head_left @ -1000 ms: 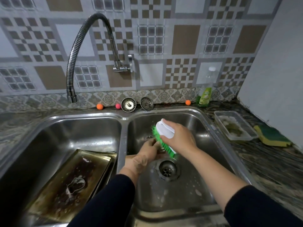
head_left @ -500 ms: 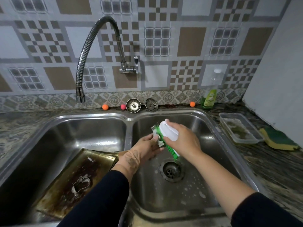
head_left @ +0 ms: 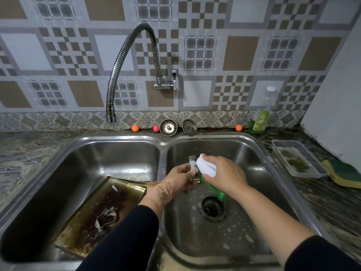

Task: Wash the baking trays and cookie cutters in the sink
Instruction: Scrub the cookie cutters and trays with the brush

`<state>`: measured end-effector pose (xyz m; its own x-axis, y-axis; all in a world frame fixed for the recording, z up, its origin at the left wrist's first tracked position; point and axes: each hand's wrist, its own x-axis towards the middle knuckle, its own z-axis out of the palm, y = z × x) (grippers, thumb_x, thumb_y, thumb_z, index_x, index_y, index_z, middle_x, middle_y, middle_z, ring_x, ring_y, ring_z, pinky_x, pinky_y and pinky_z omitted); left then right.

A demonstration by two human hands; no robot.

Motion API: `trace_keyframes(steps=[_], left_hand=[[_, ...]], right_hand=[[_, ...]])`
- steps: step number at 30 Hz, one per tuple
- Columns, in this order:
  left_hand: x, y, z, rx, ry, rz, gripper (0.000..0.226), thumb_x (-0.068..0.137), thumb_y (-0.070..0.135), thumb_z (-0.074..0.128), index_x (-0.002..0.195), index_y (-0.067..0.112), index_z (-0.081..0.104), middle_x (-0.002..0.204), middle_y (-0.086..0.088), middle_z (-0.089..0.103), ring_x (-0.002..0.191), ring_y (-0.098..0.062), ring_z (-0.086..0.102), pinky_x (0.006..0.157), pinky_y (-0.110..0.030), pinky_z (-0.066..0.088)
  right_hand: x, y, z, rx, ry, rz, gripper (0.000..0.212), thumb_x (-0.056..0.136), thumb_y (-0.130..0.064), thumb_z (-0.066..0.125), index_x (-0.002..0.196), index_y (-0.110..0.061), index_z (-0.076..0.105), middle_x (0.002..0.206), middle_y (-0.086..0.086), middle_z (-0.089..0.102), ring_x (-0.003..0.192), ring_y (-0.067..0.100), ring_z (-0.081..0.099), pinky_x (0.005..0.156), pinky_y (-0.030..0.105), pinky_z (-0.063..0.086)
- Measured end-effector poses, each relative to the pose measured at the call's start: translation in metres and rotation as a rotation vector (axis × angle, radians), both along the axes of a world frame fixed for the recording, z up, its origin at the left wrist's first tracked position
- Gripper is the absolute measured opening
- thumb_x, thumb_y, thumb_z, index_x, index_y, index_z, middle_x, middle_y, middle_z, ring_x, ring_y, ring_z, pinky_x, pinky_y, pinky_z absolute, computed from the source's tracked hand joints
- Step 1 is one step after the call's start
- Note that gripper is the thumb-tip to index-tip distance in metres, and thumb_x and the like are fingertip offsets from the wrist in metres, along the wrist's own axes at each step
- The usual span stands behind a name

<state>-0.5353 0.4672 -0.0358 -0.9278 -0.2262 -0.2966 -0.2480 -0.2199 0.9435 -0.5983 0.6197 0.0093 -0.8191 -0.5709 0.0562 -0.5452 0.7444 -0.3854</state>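
Though unreadable, green-labelled bottle (head_left: 260,120) upright.

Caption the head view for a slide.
Over the right basin, the left hand holds a metal cookie cutter while the right hand scrubs it with a green-bristled brush.

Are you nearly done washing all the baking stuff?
Not nearly. Nothing looks finished yet. Right now the left hand holds a metal cookie cutter over the right basin while the right hand scrubs it with the green brush. Still waiting in the left basin: the greasy baking tray with another cutter lying on it.
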Motion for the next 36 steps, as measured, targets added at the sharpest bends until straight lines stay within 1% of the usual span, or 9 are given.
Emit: trace_keyframes(steps=[4,7,9,13,18,21,29,33,36], left_hand=[[0.006,-0.013,-0.005,-0.179,-0.035,0.077,0.020,0.095,0.014,0.057,0.114,0.012,0.061,0.099,-0.005,0.063,0.078,-0.015,0.061,0.064,-0.026,0.057],[0.015,-0.041,-0.011,-0.760,-0.095,0.091,0.048,0.090,0.030,0.063,0.134,0.016,0.052,0.122,-0.001,0.063,0.107,-0.017,0.062,0.095,-0.028,0.048],[0.025,-0.060,-0.012,-0.945,-0.093,0.095,0.049,0.085,0.032,0.067,0.131,0.019,0.055,0.126,0.003,0.061,0.111,-0.015,0.060,0.101,-0.028,0.045],[0.054,-0.099,-0.020,-1.000,-0.141,0.212,0.039,0.080,0.030,0.071,0.117,0.021,0.061,0.116,0.004,0.062,0.102,-0.017,0.062,0.094,-0.035,0.050],[0.110,-0.150,-0.054,-1.197,-0.604,0.093,0.029,0.079,0.044,0.062,0.108,0.037,0.060,0.114,0.009,0.063,0.102,-0.018,0.059,0.092,-0.040,0.049],[0.134,-0.161,-0.066,-1.251,-0.731,-0.014,0.037,0.086,0.037,0.057,0.122,0.040,0.055,0.126,0.007,0.057,0.115,-0.020,0.053,0.100,-0.041,0.043],[0.138,-0.170,-0.063,-1.216,-0.742,-0.081,0.060,0.083,0.038,0.065,0.139,0.037,0.042,0.138,0.005,0.050,0.129,-0.022,0.045,0.108,-0.042,0.037],[0.122,-0.165,-0.043,-1.224,-0.623,-0.064,0.034,0.087,0.039,0.061,0.121,0.034,0.059,0.120,0.006,0.063,0.110,-0.019,0.057,0.098,-0.040,0.045],[0.094,-0.148,-0.020,-1.346,-0.501,-0.055,0.035,0.092,0.034,0.053,0.127,0.031,0.056,0.129,0.005,0.057,0.118,-0.020,0.053,0.100,-0.037,0.043]], right_hand=[[0.002,0.002,-0.007,0.107,-0.055,0.057,0.062,0.077,-0.047,0.066,0.135,-0.050,0.043,0.136,-0.018,0.053,0.123,0.012,0.053,0.091,0.028,0.046],[-0.005,0.002,0.000,0.153,0.030,0.023,0.062,0.082,-0.045,0.062,0.138,-0.050,0.038,0.137,-0.014,0.052,0.125,0.014,0.051,0.089,0.032,0.048],[-0.009,-0.001,0.007,0.130,0.053,0.014,0.062,0.081,-0.045,0.063,0.138,-0.049,0.038,0.136,-0.013,0.053,0.124,0.015,0.051,0.088,0.033,0.048],[-0.015,-0.005,0.023,0.096,0.100,0.018,0.064,0.079,-0.044,0.066,0.138,-0.046,0.040,0.135,-0.011,0.055,0.121,0.018,0.054,0.087,0.035,0.049],[-0.019,-0.005,0.031,0.076,0.105,-0.014,0.065,0.077,-0.044,0.069,0.137,-0.044,0.044,0.137,-0.008,0.055,0.123,0.021,0.053,0.093,0.039,0.048],[-0.013,-0.004,0.026,0.099,0.090,-0.028,0.064,0.078,-0.043,0.069,0.136,-0.044,0.044,0.139,-0.012,0.052,0.124,0.019,0.052,0.091,0.036,0.048],[-0.004,-0.010,0.017,0.134,0.045,-0.036,0.066,0.075,-0.046,0.071,0.136,-0.042,0.046,0.139,-0.012,0.052,0.124,0.019,0.053,0.093,0.036,0.048],[0.000,-0.005,0.020,0.243,0.003,-0.006,0.082,0.066,-0.053,0.077,0.139,-0.043,0.041,0.140,-0.013,0.050,0.123,0.018,0.053,0.090,0.034,0.048],[0.001,0.009,0.022,0.391,-0.005,0.005,0.082,0.068,-0.043,0.072,0.141,-0.046,0.034,0.137,-0.012,0.053,0.116,0.017,0.057,0.083,0.032,0.051]])
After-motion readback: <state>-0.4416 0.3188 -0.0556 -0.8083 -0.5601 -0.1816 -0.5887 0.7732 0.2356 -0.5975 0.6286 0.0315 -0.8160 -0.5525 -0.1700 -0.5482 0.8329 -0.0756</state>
